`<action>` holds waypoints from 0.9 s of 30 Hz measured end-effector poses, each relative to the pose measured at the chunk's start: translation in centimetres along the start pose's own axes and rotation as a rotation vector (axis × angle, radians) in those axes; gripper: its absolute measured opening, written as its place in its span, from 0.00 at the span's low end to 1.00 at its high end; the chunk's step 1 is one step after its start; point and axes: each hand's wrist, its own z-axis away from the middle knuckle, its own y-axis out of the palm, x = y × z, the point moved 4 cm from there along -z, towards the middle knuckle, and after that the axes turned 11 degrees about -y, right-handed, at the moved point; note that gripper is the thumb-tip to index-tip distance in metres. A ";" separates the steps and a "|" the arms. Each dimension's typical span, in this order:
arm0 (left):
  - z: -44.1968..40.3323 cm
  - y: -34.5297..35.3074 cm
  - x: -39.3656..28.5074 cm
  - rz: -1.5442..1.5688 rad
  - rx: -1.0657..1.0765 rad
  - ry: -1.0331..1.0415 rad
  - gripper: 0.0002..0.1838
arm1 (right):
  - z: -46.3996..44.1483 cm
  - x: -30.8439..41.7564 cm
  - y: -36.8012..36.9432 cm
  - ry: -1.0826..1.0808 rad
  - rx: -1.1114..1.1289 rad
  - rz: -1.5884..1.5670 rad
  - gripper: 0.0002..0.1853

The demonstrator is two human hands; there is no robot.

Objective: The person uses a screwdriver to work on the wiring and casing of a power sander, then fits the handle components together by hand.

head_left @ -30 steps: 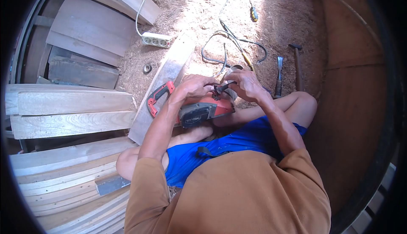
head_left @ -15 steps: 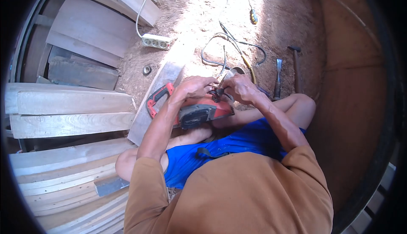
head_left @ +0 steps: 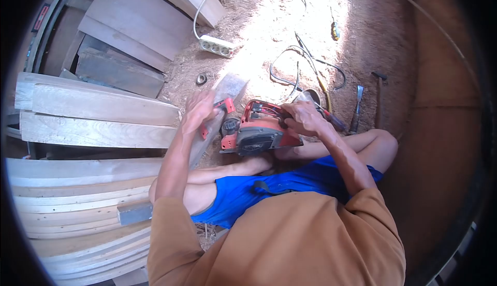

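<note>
Pale timber planks (head_left: 98,125) lie stacked at the far left of the frame. Left of centre, the left hand (head_left: 198,112) is closed round a red-and-black handle piece (head_left: 228,105), above a grey board (head_left: 234,85) that slants up toward the centre. Just above this hand a dark ring (head_left: 201,79) sits on the shavings, with a white power strip (head_left: 216,46) higher up. At the centre, by the person's legs, is the red-and-black power tool (head_left: 253,140), its top open and thin wires showing inside. The right hand (head_left: 305,120) is clamped on the tool's right end, its fingertips partly hidden. Farther right come a looped cable (head_left: 337,70), a yellow-and-black screwdriver (head_left: 335,31) in the upper right, a chisel (head_left: 357,109) and a hammer (head_left: 380,94).
</note>
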 end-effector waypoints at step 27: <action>2.3 -1.9 -4.5 0.458 -0.204 0.523 0.23 | 0.4 1.2 -1.5 0.088 -0.055 -0.323 0.35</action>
